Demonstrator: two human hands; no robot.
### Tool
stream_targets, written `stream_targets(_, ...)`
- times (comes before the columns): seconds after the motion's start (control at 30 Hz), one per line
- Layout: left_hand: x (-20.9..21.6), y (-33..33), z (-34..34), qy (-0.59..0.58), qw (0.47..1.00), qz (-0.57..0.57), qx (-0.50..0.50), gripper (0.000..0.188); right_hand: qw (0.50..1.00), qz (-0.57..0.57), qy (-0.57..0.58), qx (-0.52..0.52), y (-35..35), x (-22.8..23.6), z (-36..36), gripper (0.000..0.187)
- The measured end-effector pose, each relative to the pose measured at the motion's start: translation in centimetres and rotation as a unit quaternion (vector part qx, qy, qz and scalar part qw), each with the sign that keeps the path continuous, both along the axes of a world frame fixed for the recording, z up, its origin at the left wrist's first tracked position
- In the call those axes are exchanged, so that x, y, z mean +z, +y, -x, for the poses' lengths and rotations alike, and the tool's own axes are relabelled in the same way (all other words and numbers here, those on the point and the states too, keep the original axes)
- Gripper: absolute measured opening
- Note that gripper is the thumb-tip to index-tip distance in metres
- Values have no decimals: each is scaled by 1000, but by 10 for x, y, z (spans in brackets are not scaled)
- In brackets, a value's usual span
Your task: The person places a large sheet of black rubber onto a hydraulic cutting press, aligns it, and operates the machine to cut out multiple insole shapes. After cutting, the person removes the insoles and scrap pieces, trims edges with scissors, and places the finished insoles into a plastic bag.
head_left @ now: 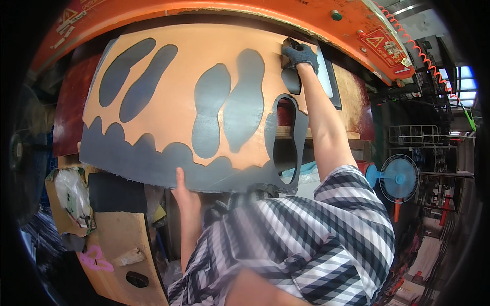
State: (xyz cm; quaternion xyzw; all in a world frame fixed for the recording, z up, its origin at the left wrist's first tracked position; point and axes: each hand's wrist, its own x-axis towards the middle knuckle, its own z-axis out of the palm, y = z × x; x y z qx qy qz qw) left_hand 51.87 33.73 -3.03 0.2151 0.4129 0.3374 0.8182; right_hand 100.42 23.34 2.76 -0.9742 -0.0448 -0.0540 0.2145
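Observation:
A large sheet lies before me, with an orange layer (158, 97) over a dark grey sheet (148, 166). Sole-shaped openings in the orange show grey beneath, and its near edge is scalloped. My left hand (187, 200) is bare and grips the near edge of the grey sheet, thumb on top, fingers hidden below. Stretched to the far right corner, my right hand (305, 55), in a dark glove, is closed on a dark cutting die (287, 57), mostly covered by the fingers. Nearer me, a sole-shaped hole goes right through the grey sheet.
An orange machine beam (214, 11) spans the far side, close beyond my right hand. Beneath the sheet is a worn red board (71, 115). A blue fan (399, 177) stands at right. At left are a box with plastic wrapping (71, 196) and a wooden panel (120, 237).

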Motion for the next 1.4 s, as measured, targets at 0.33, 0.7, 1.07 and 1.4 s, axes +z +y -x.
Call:
stream_targets(0.33,-7,7,10,-45,997,21,55,40,910,-411,49,-6,-70,41,-28,33)
stream_targets(0.7,-14,21,-6,-11,994,84,63,41,996,-79,31,0,-82,0,-36,54)
stream_targets(1.07,-1,17,-15,56,994,-48,85,40,995,-70,29,58,-48,58,-12,58)
stream_targets(1.4,8,15,-20,70,989,-61,113,39,1000,-25,-8,-11,18,33,-23,59)
